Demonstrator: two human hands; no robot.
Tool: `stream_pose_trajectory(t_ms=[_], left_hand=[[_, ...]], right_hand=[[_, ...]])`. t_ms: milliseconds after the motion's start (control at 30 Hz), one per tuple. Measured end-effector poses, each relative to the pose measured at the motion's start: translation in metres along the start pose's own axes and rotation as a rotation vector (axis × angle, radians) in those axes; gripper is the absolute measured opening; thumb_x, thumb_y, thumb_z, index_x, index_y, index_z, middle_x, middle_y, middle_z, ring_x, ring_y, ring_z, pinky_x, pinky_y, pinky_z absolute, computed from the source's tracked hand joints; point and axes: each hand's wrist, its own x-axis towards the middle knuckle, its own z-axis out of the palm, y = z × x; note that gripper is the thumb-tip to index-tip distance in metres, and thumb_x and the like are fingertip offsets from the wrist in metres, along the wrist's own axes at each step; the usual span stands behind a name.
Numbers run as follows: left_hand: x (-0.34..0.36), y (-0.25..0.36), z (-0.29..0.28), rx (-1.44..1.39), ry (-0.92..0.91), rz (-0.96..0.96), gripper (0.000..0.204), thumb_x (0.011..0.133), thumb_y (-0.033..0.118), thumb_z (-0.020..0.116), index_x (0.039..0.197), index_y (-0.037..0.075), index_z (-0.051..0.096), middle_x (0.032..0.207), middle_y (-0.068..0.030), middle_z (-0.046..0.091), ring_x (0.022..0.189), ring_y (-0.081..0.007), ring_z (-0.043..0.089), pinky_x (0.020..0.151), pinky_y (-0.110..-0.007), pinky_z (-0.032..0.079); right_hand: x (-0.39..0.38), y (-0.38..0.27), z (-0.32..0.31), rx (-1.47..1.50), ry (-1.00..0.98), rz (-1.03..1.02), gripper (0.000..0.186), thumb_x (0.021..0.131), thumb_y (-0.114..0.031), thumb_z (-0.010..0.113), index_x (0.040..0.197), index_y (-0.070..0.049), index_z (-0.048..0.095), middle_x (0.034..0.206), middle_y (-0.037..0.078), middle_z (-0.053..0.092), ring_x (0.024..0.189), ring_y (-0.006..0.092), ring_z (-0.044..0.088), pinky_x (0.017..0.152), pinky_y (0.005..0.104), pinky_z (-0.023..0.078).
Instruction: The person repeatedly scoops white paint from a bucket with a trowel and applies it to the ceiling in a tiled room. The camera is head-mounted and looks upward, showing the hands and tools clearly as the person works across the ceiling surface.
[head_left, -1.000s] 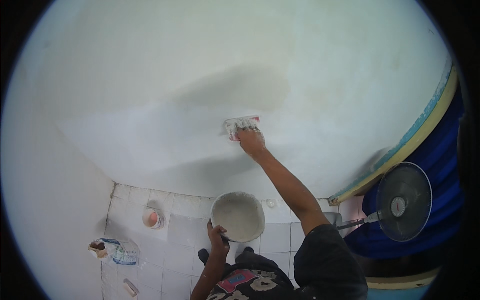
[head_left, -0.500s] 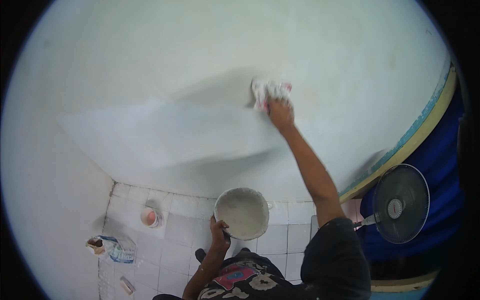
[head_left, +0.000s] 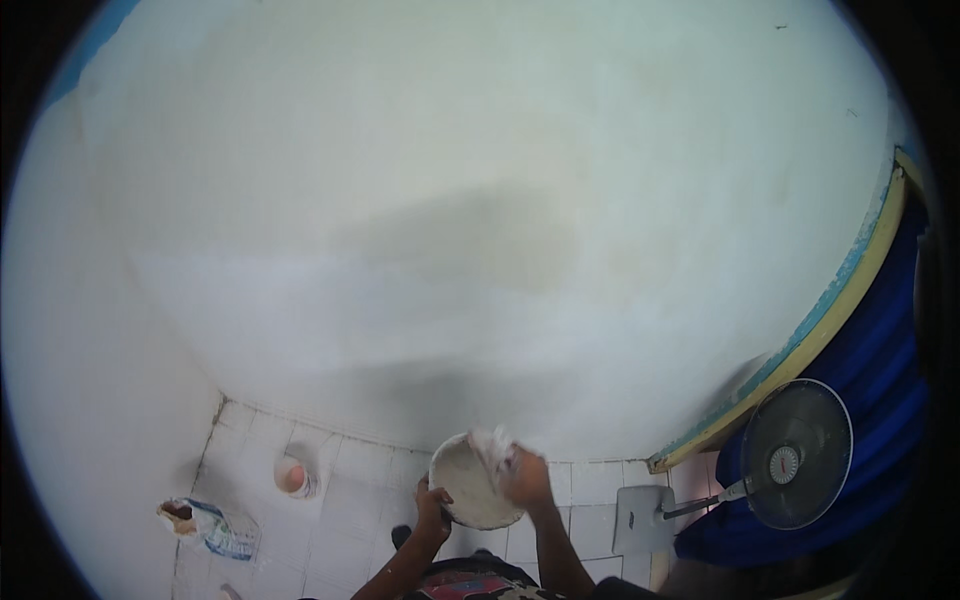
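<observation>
My left hand point(head_left: 433, 507) grips the left rim of a round bucket point(head_left: 478, 525), which I hold in front of my body. A pale, whitish paste or paint point(head_left: 462, 488) lies inside it. Closed around a crumpled white rag point(head_left: 492, 450) with pinkish marks, my right hand point(head_left: 528, 478) is over the bucket's right side. Motion blurs the rag, so I cannot tell whether it touches the paste. Beyond the bucket rises a whitish wall point(head_left: 450, 310), with a brighter white band across its lower part and damp-looking grey shadows.
A fan point(head_left: 785, 465) stands at the right on a pale base point(head_left: 640, 520), before a blue curtain point(head_left: 740, 545). On the white tiled floor, a small tub point(head_left: 297, 475) with something orange inside and an opened bag point(head_left: 210, 527) lie to the left.
My right hand has come down from the wall to the bucket, bringing the rag with it. The left hand still holds the bucket. The view has tilted upward, showing more wall.
</observation>
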Motion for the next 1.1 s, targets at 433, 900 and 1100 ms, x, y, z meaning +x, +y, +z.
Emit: stream_pose_trajectory(t_ms=[433, 900, 1100], left_hand=[[0.041, 0.060, 0.024, 0.057, -0.233, -0.068, 0.087, 0.055, -0.001, 0.052, 0.140, 0.009, 0.033, 0.122, -0.0168, 0.050, 0.109, -0.0336, 0.053, 0.085, -0.044, 0.054], [0.065, 0.129, -0.010, 0.066, -0.221, -0.023, 0.085, 0.055, -0.004, 0.050, 0.138, 0.009, 0.036, 0.117, -0.0143, 0.050, 0.105, -0.0291, 0.053, 0.082, -0.038, 0.053], [0.078, 0.128, -0.015, 0.074, -0.193, -0.046, 0.086, 0.054, -0.004, 0.049, 0.138, 0.007, 0.035, 0.118, -0.0148, 0.050, 0.106, -0.0297, 0.053, 0.085, -0.035, 0.051]], right_hand=[[0.010, -0.041, 0.040, -0.339, -0.052, 0.259, 0.044, 0.070, -0.013, 0.063, 0.113, -0.004, 0.060, 0.088, 0.023, 0.067, 0.089, 0.0413, 0.065, 0.081, 0.0494, 0.051], [0.174, -0.127, -0.079, -0.422, 0.553, -0.427, 0.051, 0.078, 0.001, 0.057, 0.127, -0.011, 0.059, 0.108, 0.019, 0.066, 0.089, 0.0364, 0.065, 0.077, 0.0451, 0.053], [0.315, -0.225, -0.183, -0.812, 0.933, -0.872, 0.064, 0.075, 0.000, 0.059, 0.137, -0.017, 0.051, 0.085, 0.017, 0.064, 0.082, 0.0370, 0.060, 0.080, 0.0461, 0.049]])
